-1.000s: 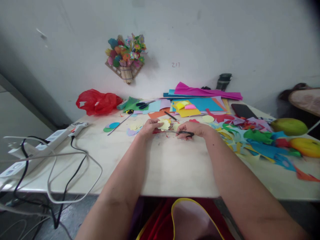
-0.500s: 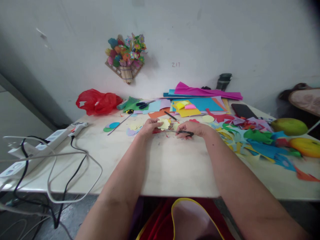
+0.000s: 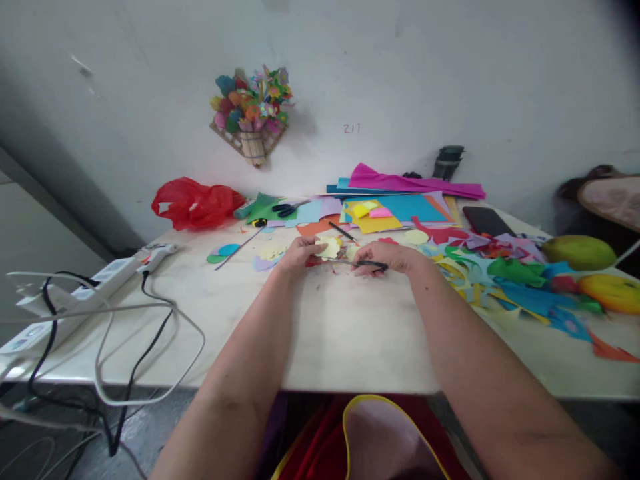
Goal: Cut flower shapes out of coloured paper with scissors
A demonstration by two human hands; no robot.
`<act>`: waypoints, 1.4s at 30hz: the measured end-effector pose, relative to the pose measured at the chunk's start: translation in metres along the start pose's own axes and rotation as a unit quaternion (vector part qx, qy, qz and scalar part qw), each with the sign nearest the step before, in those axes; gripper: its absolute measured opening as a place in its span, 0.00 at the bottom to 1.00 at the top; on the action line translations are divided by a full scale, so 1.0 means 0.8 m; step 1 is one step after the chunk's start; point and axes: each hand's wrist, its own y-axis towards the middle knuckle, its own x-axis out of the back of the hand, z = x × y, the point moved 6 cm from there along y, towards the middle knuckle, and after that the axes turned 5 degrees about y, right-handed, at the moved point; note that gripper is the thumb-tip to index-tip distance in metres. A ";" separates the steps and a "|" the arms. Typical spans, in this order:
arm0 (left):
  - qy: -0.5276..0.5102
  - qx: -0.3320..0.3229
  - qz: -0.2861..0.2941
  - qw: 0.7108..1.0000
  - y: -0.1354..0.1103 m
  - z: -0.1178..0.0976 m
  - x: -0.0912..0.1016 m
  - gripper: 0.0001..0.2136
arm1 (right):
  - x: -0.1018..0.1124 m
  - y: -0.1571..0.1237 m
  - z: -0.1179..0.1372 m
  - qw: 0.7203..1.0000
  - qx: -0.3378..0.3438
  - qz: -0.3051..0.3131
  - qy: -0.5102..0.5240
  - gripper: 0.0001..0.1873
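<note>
My left hand pinches a pale yellow paper piece over the middle of the table. My right hand is closed round the black handles of a pair of scissors, whose blades point left and reach the yellow paper. Both hands rest near the tabletop. Small cut paper shapes lie around them, among them a yellow flower shape and a blue and green disc.
Coloured paper sheets and scraps cover the back and right. A second pair of scissors, a red plastic bag, a phone, two mangoes, and a power strip with cables lie around.
The left hand has turned the yellow paper slightly against the scissor blades. Both hands stay in the same spot.
</note>
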 end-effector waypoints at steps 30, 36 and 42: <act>-0.049 0.017 -0.034 0.998 0.001 0.004 0.004 0.13 | 0.002 -0.003 0.006 0.999 0.006 -0.037 0.009 0.13; -0.056 0.017 -0.039 0.998 0.003 0.007 0.007 0.13 | 0.004 0.000 0.003 0.999 0.014 -0.045 0.010 0.14; -0.059 0.016 -0.052 0.997 0.003 0.006 0.009 0.12 | 0.004 -0.003 0.006 0.998 0.008 -0.054 0.011 0.14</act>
